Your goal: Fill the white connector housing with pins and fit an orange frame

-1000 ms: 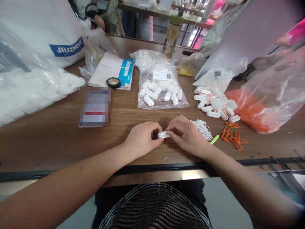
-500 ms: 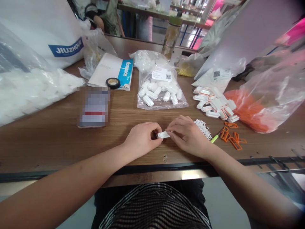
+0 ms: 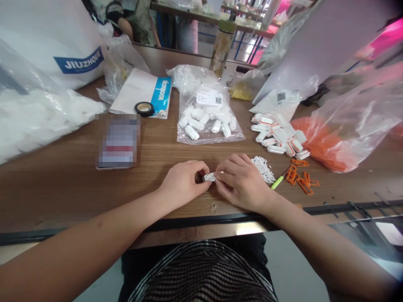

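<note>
Between my two hands, just above the brown table, is a small white plastic housing (image 3: 209, 177). My left hand (image 3: 185, 180) pinches its left end between thumb and fingers. The fingers of my right hand (image 3: 241, 180) close over its right end and hide part of it. Right beside my right hand lies a heap of tiny white pieces (image 3: 263, 169). A tool with a yellow-green handle (image 3: 277, 183) rests against the heap, and several orange rectangular frames (image 3: 304, 183) lie further right.
White housings with orange edges (image 3: 280, 136) are piled at the right, by a bag of orange parts (image 3: 330, 142). A clear bag of white housings (image 3: 206, 119) lies ahead. At left are a phone (image 3: 118, 140), a notebook (image 3: 135, 90), black tape (image 3: 144, 109) and a large bag (image 3: 44, 121).
My right fingers have shifted over the white housing, covering more of its right end. My left hand keeps its pinch. The whole view has moved slightly, so the table's things appear further left.
</note>
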The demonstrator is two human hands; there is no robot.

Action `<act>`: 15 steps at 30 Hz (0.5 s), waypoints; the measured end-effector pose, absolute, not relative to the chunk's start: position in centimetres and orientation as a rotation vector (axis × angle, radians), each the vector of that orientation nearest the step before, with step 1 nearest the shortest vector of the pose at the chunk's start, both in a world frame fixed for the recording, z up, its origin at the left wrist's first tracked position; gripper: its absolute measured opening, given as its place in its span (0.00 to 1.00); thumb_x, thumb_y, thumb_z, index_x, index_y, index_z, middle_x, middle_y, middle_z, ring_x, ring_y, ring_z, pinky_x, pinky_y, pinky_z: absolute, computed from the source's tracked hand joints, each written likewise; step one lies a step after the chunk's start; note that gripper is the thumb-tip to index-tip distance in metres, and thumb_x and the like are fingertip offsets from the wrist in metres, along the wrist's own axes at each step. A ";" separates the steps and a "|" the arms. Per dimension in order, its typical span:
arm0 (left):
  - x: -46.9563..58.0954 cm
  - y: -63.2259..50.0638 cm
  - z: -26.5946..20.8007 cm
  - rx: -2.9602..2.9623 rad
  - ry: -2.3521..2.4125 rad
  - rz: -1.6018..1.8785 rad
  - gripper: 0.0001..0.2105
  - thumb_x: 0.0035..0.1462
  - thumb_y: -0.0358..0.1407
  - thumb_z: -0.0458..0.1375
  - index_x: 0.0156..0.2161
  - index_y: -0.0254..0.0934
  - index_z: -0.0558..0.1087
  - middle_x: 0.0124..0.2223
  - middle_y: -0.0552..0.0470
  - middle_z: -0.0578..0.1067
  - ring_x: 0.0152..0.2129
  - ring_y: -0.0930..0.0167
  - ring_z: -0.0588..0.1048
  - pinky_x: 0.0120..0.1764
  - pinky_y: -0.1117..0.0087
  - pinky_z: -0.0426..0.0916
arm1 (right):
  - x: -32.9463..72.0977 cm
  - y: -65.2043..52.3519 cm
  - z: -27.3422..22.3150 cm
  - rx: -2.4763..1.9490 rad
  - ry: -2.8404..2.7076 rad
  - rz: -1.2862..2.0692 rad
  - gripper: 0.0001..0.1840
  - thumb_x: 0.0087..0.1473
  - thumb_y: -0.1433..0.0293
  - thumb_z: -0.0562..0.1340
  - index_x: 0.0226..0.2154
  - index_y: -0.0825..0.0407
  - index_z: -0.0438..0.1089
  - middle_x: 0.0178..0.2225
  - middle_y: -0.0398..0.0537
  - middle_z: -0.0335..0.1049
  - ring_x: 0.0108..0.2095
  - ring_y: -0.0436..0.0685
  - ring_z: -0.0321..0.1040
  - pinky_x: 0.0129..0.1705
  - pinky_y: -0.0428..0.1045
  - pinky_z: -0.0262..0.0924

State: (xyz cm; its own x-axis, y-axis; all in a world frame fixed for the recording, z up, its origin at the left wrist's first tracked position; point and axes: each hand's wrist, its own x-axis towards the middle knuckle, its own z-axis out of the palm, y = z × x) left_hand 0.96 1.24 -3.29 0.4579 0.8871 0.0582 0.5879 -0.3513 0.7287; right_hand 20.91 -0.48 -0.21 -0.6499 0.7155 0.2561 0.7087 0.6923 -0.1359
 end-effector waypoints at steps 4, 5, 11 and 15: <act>0.9 1.3 -3.3 2.069 1.226 0.599 0.04 0.52 0.37 0.61 0.33 0.41 0.74 0.26 0.57 0.69 0.24 0.73 0.66 0.30 0.69 0.59 | 21.9 -0.7 -0.1 -1.120 -2.581 0.164 0.11 0.59 0.68 0.58 0.38 0.48 0.77 0.39 0.49 0.75 0.39 0.59 0.67 0.42 0.57 0.58; 0.8 1.3 -3.3 2.068 1.226 0.596 0.04 0.51 0.37 0.61 0.33 0.41 0.74 0.26 0.57 0.69 0.23 0.73 0.66 0.30 0.69 0.59 | 22.8 -0.6 -0.1 -1.117 -2.521 0.210 0.11 0.59 0.68 0.58 0.40 0.48 0.77 0.41 0.49 0.75 0.40 0.59 0.67 0.43 0.57 0.59; 0.8 1.4 -3.1 2.066 1.239 0.550 0.04 0.51 0.37 0.61 0.34 0.41 0.74 0.26 0.57 0.68 0.23 0.73 0.65 0.30 0.69 0.58 | 32.1 1.1 0.1 -1.682 -2.114 0.288 0.10 0.54 0.65 0.62 0.35 0.51 0.78 0.35 0.50 0.76 0.37 0.59 0.72 0.42 0.55 0.64; 0.9 1.4 -3.1 2.072 1.241 0.552 0.05 0.51 0.37 0.61 0.34 0.41 0.75 0.25 0.57 0.67 0.22 0.73 0.65 0.30 0.69 0.58 | 37.2 2.3 0.0 -2.105 -2.026 0.467 0.11 0.49 0.63 0.64 0.31 0.50 0.80 0.29 0.48 0.78 0.33 0.62 0.73 0.37 0.56 0.66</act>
